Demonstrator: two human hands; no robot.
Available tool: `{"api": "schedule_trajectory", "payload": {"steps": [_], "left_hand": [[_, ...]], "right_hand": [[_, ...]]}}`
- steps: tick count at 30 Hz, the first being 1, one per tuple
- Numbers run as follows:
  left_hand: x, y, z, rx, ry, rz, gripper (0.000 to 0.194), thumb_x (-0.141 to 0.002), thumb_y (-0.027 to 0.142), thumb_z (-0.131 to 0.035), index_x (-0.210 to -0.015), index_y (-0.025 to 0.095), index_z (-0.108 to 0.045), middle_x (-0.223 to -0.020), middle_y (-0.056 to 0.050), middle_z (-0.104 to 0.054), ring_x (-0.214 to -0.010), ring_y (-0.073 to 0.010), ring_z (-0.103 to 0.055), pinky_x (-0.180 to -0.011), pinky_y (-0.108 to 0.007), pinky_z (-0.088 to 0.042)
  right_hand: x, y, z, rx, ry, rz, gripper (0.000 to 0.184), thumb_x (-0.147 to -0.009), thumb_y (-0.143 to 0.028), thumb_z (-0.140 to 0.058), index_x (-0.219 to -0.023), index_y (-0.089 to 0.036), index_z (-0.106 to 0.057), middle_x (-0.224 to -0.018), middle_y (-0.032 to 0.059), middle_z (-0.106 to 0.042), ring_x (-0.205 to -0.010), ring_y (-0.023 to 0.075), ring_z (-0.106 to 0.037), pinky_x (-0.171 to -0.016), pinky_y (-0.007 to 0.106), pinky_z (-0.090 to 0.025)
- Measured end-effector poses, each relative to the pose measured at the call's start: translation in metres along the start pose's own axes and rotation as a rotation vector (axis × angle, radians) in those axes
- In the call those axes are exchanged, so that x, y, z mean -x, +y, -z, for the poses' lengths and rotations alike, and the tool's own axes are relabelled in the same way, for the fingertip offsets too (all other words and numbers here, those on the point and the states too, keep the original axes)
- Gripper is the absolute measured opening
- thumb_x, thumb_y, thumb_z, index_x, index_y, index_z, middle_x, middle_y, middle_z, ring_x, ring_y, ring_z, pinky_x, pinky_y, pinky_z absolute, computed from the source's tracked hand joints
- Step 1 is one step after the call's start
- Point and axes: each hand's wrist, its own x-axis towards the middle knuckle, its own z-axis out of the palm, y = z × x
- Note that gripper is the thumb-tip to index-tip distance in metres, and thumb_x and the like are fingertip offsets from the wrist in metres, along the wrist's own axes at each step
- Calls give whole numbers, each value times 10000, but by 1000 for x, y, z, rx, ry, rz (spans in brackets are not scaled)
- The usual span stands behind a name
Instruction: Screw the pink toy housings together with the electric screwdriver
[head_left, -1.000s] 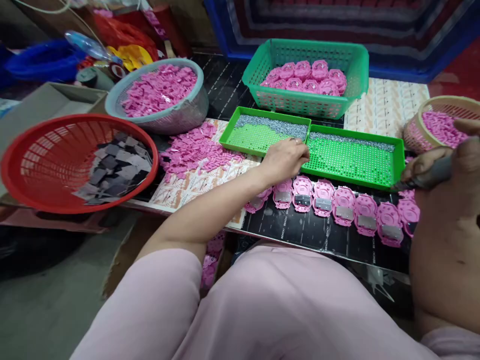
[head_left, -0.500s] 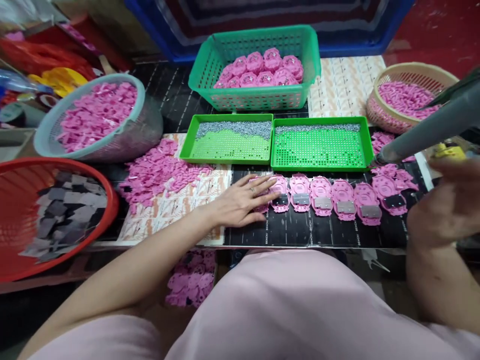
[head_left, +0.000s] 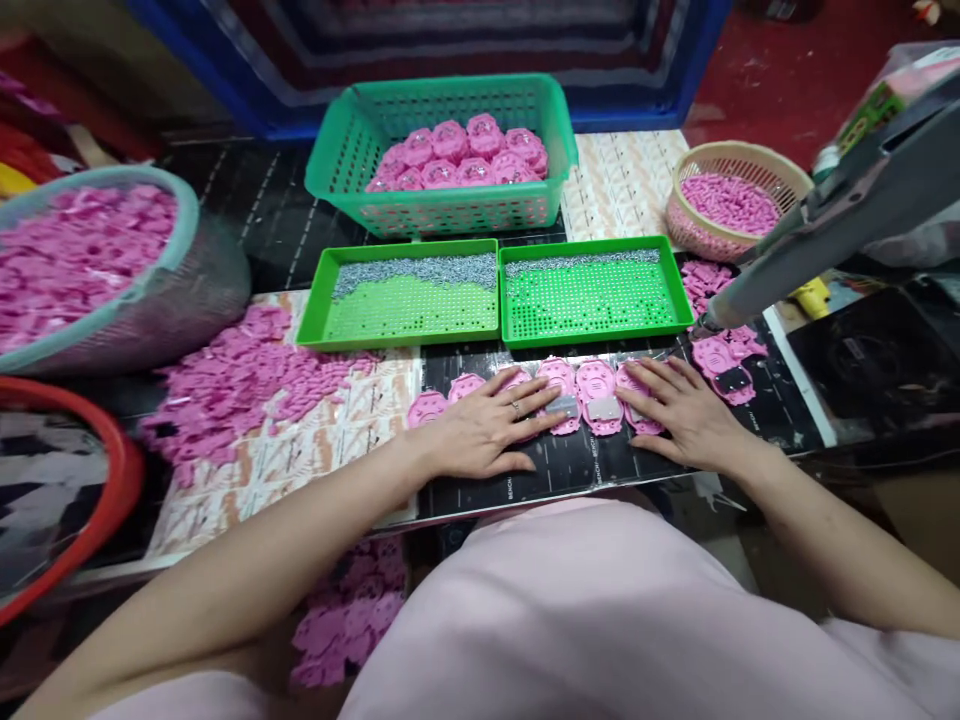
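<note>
Pink plastic casings point(head_left: 598, 385) lie side by side in a row along the black table front, some with a grey metal plate on the lower part. My left hand point(head_left: 487, 425) is flat over the left part of the row, its spread fingers covering several casings. At the row's right end, my right hand point(head_left: 686, 420) rests with fingers apart on another casing point(head_left: 637, 400). Beyond its fingertips, a separate casing with a black plate point(head_left: 731, 382) lies near the narrow tip of a grey rod-shaped tool point(head_left: 795, 240).
Two green trays point(head_left: 397, 345) of small metal pieces stand behind the row. A green basket point(head_left: 457, 210) of pink assemblies is farther back. Loose pink parts point(head_left: 232, 385), a bluish basket point(head_left: 217, 270) and a red basket point(head_left: 124, 480) are leftward; a beige basket point(head_left: 694, 225) is rightward.
My right hand has come down from beside the tool onto the row. The row has slid left relative to the trays, leaving the black-plated casing apart. The view has shifted right.
</note>
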Motion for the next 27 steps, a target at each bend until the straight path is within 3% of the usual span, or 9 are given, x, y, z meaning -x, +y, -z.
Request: {"api": "schedule_trajectory", "payload": {"steps": [8, 11, 13, 16, 18, 20, 24, 27], "left_hand": [[55, 26, -7, -28, 15, 43, 598, -968, 492, -412, -1500, 259, -271, -1568, -114, -238, -1436, -265, -285, -1195, -489, -48], [65, 29, -7, -46, 17, 55, 585, -970, 499, -401, -1492, 257, -293, -1558, -118, -265, -1434, -258, -290, -1196, -483, -43], [72, 30, -3, -47, 61, 87, 587, -968, 521, -387, -1483, 246, -316, -1547, -127, -291, -1429, -262, -302, -1196, -488, -58], [93, 34, 3, -62, 146, 214, 594, -972, 514, -378, -1480, 210, -320, -1536, -143, -311, -1430, -270, -299, -1194, -491, -101], [113, 40, 3, -76, 170, 319, 601, -976, 498, -375, -1480, 176, -317, -1532, -164, -311, -1437, -281, -281, -1189, -499, -127], [132, 51, -4, -79, 172, 406, 618, -975, 508, -368, -1473, 144, -325, -1530, -195, -294, -1442, -296, -265, -1181, -510, -145], [151, 71, -27, -53, 165, 522, 647, -964, 543, -370, -1472, 144, -328, -1529, -196, -296, -1440, -295, -271, -1176, -507, -166], [152, 74, -38, -26, 174, 542, 548, -989, 453, -368, -1462, 174, -359, -1519, -143, -345, -1432, -259, -297, -1188, -476, -167]], "right_hand": [[-16, -47, 0, -113, 15, 30, 609, -884, -619, -436, -1396, -290, -440, -1510, 71, -384, -1372, 272, -365, -1122, 494, -274], [-17, -45, 4, -185, 56, 68, 605, -863, -602, -495, -1368, -269, -473, -1497, 86, -402, -1367, 285, -382, -1120, 524, -299], [-5, -34, 9, -241, 152, 51, 594, -847, -537, -566, -1366, -263, -474, -1465, 101, -443, -1356, 298, -406, -1119, 551, -314], [26, -7, 11, -205, 318, -204, 635, -840, -339, -624, -1432, -324, -396, -1412, 119, -499, -1314, 326, -468, -1080, 547, -385], [45, 10, 6, -118, 419, -362, 675, -833, -319, -618, -1452, -375, -354, -1435, 106, -477, -1330, 367, -446, -1063, 546, -409], [59, 16, -2, -158, 289, -427, 756, -836, -301, -600, -1478, -428, -223, -1514, 46, -356, -1376, 367, -371, -1097, 561, -374], [65, -3, -14, -248, 282, -408, 744, -801, -385, -604, -1440, -494, -238, -1494, -54, -372, -1353, 363, -393, -1094, 599, -381], [63, -20, -17, -297, 259, -321, 750, -787, -432, -581, -1456, -449, -240, -1493, -58, -379, -1343, 387, -402, -1066, 639, -401]]}}
